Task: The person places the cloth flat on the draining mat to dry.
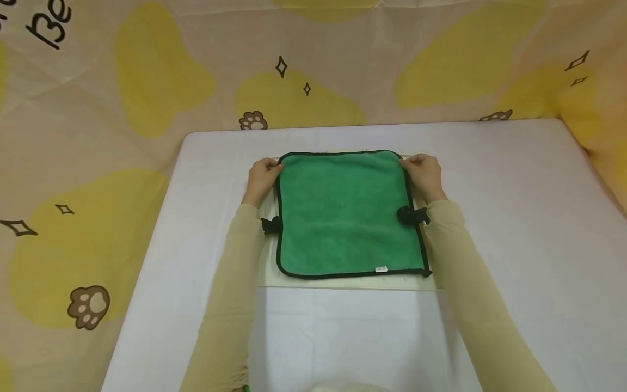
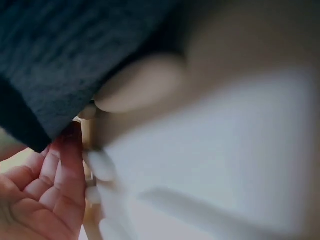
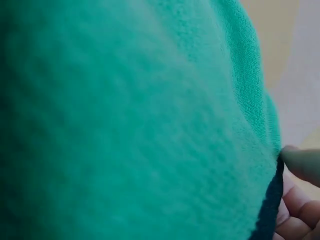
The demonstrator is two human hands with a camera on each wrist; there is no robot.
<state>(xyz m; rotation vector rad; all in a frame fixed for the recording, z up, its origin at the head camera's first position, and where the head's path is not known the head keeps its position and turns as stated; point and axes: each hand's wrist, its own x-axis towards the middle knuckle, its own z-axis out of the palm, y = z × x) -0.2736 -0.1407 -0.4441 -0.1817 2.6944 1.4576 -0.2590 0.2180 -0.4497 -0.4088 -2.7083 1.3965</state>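
Note:
A green towel (image 1: 345,218) with a dark edging lies spread out in the head view, a small white label on its near edge. My left hand (image 1: 263,177) pinches its far left corner, and my right hand (image 1: 423,173) pinches the far right corner. In the left wrist view the left hand (image 2: 47,195) is at the towel's dark underside (image 2: 65,60), its fingers bent under the corner. The right wrist view is mostly filled by the green pile (image 3: 135,130), with the right hand's thumb and fingers (image 3: 302,162) on the dark edge.
Beneath the towel a pale cream board or mat (image 1: 303,284) shows along the near edge. It lies on a white table (image 1: 514,228). A beige and yellow patterned cloth (image 1: 323,60) hangs behind the table and at its left. Dark wrist straps (image 1: 413,215) are on both arms.

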